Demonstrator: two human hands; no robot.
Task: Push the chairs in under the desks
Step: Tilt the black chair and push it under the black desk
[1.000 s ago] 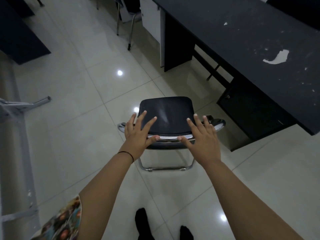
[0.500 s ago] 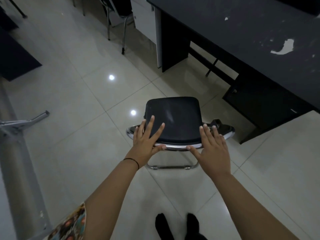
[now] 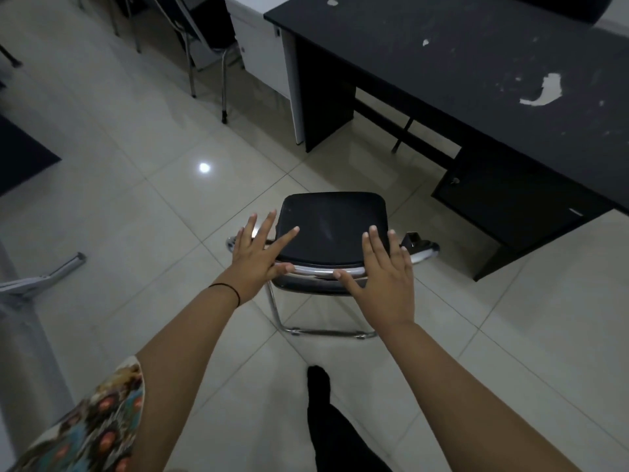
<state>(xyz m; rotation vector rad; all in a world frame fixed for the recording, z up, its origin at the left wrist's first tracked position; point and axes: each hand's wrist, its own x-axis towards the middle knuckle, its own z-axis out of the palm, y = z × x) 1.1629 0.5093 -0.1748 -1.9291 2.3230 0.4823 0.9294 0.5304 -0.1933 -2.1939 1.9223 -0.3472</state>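
Both hands are flat and spread out on the back of the chair (image 3: 333, 229), not gripping anything. The left hand (image 3: 255, 257) has its fingers fanned over the left corner of the backrest with the thumb on the chrome rail. The right hand (image 3: 384, 277) sits on the right side, thumb touching the same rail, fingers pointing forward over the black padding. The hands are apart, one on each end.

The chair stands on the tiled floor (image 3: 136, 216), out in the open and well short of the counter (image 3: 459, 63), which is the black one ahead and to the right with chipped white patches on top. Its chrome legs are visible below the seat. Another chair (image 3: 204, 35) is parked further back by a white cabinet (image 3: 262, 46). One dark leg of the person (image 3: 326, 420) shows at the bottom.
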